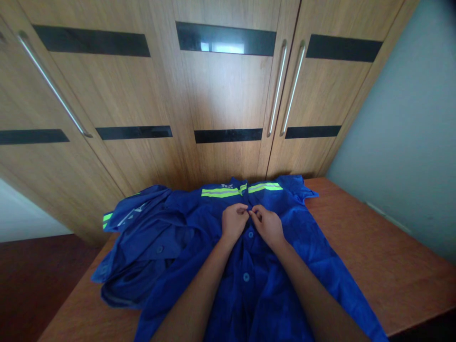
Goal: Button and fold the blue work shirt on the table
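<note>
A blue work jacket (313,266) with yellow and grey reflective strips lies front side up, its collar end away from me. Both hands meet at its front placket, just below the chest strips. My left hand (234,221) is closed, fingertips pinching the jacket's edge. Close against it, my right hand (267,225) pinches the placket too. What sits between the fingertips, perhaps a button, is hidden. Below the hands, one round button (251,234) shows on the placket, and another button (246,277) lies nearer me.
A second bunched blue garment (142,247) with a button and a reflective strip lies at the left. The reddish-brown wooden surface (356,228) extends to the right, beside a pale wall (402,156). Behind stands a wooden cabinet (228,90) with metal handles (278,90).
</note>
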### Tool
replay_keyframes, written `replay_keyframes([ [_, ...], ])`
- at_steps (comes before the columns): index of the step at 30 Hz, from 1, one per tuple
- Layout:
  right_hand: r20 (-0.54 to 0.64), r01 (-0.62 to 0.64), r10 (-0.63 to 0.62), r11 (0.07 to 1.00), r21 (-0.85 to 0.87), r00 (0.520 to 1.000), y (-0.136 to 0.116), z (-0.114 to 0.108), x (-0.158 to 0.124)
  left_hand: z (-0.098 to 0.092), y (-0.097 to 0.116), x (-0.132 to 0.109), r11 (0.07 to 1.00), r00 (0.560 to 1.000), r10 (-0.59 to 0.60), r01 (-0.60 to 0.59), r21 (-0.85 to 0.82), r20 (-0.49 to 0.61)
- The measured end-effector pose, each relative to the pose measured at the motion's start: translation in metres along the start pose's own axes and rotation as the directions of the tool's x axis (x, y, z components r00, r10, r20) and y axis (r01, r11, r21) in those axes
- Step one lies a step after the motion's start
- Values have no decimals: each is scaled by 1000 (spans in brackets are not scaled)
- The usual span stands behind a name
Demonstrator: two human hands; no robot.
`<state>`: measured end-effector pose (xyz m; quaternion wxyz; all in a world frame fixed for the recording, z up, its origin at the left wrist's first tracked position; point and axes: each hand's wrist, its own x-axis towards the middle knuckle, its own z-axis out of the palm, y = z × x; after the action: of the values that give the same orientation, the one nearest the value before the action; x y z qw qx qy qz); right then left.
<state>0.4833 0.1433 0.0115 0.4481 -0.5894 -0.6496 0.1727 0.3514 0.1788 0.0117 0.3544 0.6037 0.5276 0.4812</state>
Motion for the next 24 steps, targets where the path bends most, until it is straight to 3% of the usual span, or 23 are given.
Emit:
replay_keyframes([
  [7,-22,-124,136,947,298,990,1,1,4,-2,9,-2,997,996,73,-74,21,47],
  [13,144,-276,236,780,562,961,0,3,5,-3,10,-4,992,992,118,-120,37,49],
  [19,278,-298,149,708,640,949,-9,-15,6,-18,39,-19,958,967,250,-255,132,57],
  [22,340,-282,80,749,600,937,-12,-30,5,-29,54,-34,915,938,333,-345,207,93],
  [24,378,-251,42,814,524,925,-11,-36,5,-35,55,-44,869,914,350,-398,294,204],
])
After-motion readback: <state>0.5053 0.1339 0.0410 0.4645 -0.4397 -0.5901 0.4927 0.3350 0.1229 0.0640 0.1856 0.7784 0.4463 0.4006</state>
